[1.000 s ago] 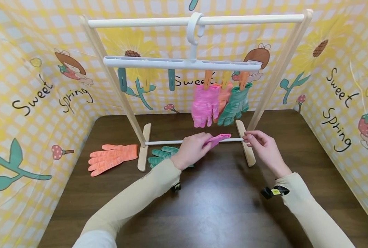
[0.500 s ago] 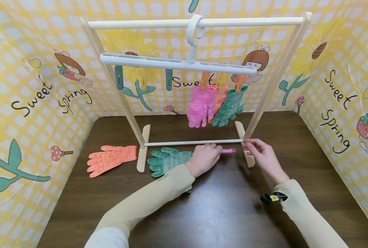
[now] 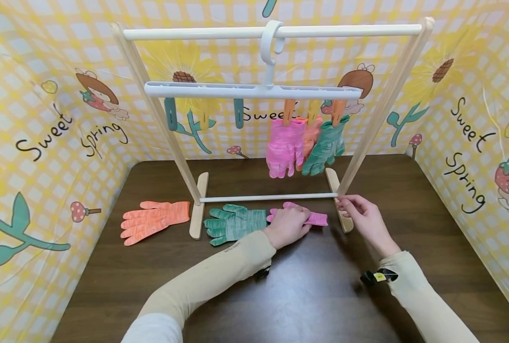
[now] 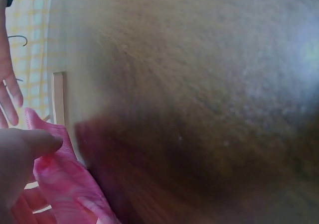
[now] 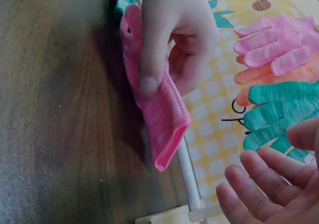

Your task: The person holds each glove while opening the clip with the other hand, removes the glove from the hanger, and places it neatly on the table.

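My left hand (image 3: 287, 227) is on a pink knit glove (image 3: 318, 219) lying at the rack's foot, its cuff pointing right and its fingers partly covered by the hand. Both wrist views show thumb and fingers pinching this glove. Beside it lies a green glove (image 3: 237, 224), with an orange glove (image 3: 155, 220) farther left. My right hand (image 3: 367, 221) is by the rack's right foot, fingers loosely bent; the right wrist view shows them relaxed with nothing held. Above hang a pink glove (image 3: 285, 147), an orange glove (image 5: 249, 77) and a green glove (image 3: 324, 145).
A wooden rack (image 3: 390, 105) with a white lower bar (image 3: 267, 197) stands on the brown table (image 3: 314, 290). From its top bar hangs a white hanger (image 3: 220, 90). On the hanger's left half are bare clips, including a teal clip (image 3: 239, 113). Patterned cloth (image 3: 473, 157) encloses the table.
My left hand has brought the pink glove down from the lower bar to the table, beside the green glove. My right hand has stayed near the rack's right foot. The hanger has swung slightly.
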### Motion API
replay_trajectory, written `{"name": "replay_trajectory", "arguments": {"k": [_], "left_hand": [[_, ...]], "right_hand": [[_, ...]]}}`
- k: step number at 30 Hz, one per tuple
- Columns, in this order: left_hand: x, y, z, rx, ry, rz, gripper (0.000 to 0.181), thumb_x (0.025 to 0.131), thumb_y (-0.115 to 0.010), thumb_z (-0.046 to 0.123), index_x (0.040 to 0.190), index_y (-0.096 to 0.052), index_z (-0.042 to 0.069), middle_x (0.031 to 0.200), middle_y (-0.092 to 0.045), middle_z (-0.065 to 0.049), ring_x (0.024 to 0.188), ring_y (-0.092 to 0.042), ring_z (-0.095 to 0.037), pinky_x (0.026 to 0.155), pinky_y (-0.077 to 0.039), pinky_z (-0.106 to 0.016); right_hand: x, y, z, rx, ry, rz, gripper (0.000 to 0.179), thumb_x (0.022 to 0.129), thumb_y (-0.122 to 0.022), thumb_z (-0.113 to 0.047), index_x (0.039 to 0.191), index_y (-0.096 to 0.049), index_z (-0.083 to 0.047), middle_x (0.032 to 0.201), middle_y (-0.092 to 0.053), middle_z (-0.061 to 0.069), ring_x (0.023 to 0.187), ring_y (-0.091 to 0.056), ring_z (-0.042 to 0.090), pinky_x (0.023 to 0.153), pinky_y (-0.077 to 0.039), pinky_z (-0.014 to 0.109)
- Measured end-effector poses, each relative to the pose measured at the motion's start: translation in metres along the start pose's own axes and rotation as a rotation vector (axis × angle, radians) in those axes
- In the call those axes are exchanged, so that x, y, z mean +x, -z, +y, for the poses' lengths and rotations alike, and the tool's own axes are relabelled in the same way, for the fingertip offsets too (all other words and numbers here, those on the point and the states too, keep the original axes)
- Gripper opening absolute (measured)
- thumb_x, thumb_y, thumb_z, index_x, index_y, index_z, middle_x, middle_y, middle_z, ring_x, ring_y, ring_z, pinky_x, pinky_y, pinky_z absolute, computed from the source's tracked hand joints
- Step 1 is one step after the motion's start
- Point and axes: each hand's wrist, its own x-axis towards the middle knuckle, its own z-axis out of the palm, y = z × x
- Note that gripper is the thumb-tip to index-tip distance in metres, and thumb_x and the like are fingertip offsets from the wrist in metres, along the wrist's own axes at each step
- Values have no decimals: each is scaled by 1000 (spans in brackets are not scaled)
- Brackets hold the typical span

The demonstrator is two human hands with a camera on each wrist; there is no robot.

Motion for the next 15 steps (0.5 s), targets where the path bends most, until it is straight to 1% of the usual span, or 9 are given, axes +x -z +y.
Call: {"name": "replay_trajectory", "arguments": {"k": [4, 7, 8, 10, 14, 15], "left_hand": [[-1, 0, 0, -36, 9, -21, 20, 98, -71, 35, 97, -72, 15, 95, -72, -1, 88, -73, -23, 62, -57, -41], [-3, 1, -2, -72, -6, -33, 24, 97, -73, 36, 91, -68, 14, 89, -68, -2, 84, -71, -23, 61, -54, -37], [-3, 1, -2, -81, -11, -35, 25, 97, -73, 37, 90, -66, 14, 87, -67, -2, 82, -71, -23, 61, -54, -36], [-4, 2, -2, -95, -16, -41, 27, 96, -73, 38, 90, -67, 13, 86, -66, -2, 81, -70, -23, 63, -53, -35], [-5, 2, -2, -110, -10, -49, 30, 97, -71, 42, 89, -67, 13, 87, -66, -3, 81, -68, -22, 65, -53, -34], [-5, 2, -2, -117, -8, -47, 29, 98, -70, 41, 88, -67, 13, 87, -65, -3, 81, -67, -21, 65, -53, -34]], "right_hand": [[0, 0, 4, 16, -6, 6, 37, 109, -55, -17, 127, -61, 14, 118, -67, 36, 96, -71, 6, 82, -57, 22], [-1, 1, 6, 15, -6, 10, 36, 109, -55, -16, 128, -62, 14, 116, -67, 34, 96, -71, 7, 82, -57, 21], [-2, 1, 6, 16, -6, 10, 36, 109, -55, -16, 127, -62, 14, 115, -69, 31, 96, -71, 8, 82, -57, 21], [-3, 1, 7, 17, -3, 11, 35, 109, -56, -14, 128, -62, 14, 114, -69, 30, 96, -71, 7, 81, -57, 21], [-3, 2, 8, 19, -3, 13, 32, 108, -55, -10, 127, -62, 15, 113, -70, 29, 92, -70, 2, 80, -57, 21], [-3, 1, 9, 13, -3, 13, 32, 108, -55, -9, 127, -61, 15, 113, -69, 31, 92, -70, 1, 80, -57, 21]]}}
